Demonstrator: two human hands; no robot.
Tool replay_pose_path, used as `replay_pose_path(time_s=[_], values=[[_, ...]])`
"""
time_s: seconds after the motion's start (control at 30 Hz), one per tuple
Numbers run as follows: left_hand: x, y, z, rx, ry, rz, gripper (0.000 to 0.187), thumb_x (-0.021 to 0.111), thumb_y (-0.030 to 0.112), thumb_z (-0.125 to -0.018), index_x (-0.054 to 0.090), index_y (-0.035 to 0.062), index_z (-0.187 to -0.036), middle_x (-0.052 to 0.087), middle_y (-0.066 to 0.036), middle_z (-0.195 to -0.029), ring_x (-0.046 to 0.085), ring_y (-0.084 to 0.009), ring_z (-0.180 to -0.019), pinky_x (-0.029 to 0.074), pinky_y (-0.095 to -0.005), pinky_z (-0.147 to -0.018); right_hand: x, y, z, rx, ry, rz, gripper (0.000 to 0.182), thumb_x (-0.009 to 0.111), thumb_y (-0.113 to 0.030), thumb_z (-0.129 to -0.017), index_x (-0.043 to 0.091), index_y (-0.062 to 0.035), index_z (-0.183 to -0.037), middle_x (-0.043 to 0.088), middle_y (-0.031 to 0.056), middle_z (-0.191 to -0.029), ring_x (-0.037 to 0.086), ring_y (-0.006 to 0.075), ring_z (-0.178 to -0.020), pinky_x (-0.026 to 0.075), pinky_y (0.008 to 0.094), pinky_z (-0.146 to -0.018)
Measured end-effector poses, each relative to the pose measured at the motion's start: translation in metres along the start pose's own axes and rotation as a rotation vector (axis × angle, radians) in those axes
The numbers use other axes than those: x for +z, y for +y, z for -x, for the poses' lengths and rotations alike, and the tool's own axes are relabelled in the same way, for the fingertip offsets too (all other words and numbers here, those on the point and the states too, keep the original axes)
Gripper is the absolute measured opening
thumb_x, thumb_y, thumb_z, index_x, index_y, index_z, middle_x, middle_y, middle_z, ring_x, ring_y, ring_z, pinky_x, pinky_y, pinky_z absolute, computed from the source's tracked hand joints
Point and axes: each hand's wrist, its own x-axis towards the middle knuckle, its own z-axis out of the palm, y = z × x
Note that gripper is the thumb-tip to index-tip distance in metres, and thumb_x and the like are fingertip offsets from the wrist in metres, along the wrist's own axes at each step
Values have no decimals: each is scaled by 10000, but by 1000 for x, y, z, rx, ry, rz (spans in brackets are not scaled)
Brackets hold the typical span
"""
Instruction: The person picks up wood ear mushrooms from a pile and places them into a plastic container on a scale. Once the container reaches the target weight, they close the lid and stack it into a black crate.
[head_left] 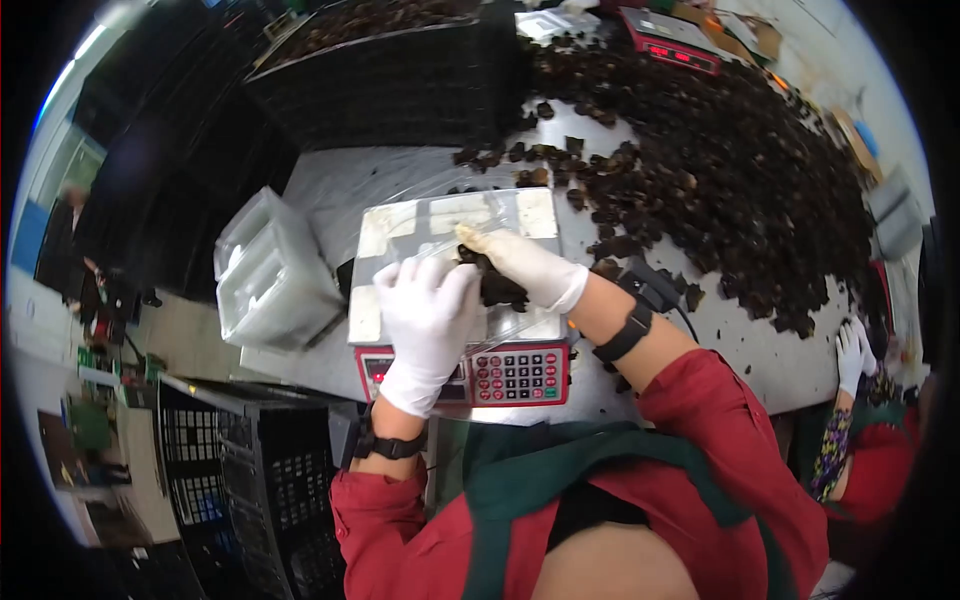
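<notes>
A red digital scale [520, 378] stands on the metal table in front of me, with a clear plastic tray [505, 325] on its plate. My left hand [428, 305], in a white glove, has its fingers bent down at the tray's left side, pinching its thin plastic. Over the tray, my right hand [525, 265], also gloved, closes around a clump of dark brown dried pieces [498, 288] that look like mushrooms or fungus. Part of the clump is hidden by the fingers. White tape patches cover parts of the scale's plate.
Stacked clear trays [275, 285] stand left of the scale. A large pile of dark pieces [720, 170] spreads across the right of the table [735, 350]. Behind are a black crate [390, 90] and another scale [672, 45]. A co-worker's gloved hands [853, 352] are at far right.
</notes>
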Motion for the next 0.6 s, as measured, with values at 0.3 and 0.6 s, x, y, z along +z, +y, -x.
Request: replay_pose_path(time_s=[0.3, 0.6], values=[[-72, 16, 42, -417, -193, 437, 138, 726, -59, -767, 620, 20, -806, 612, -89, -838, 589, -250, -794, 472, -344, -737, 3, 7, -10, -208, -112, 48, 507, 493, -468, -1043, 723, -27, -945, 703, 52, -858, 657, 135, -780, 522, 296, -702], [-126, 7, 91, -707, -846, 603, 53, 690, -21, -878, 677, 15, -913, 721, -105, -966, 616, -129, -848, 491, -268, -810, 41, 23, 21, -758, 215, 1358, 369, 635, -424, -878, 708, -96, -1031, 632, 79, -1111, 568, 262, -1127, 456, 459, -939]])
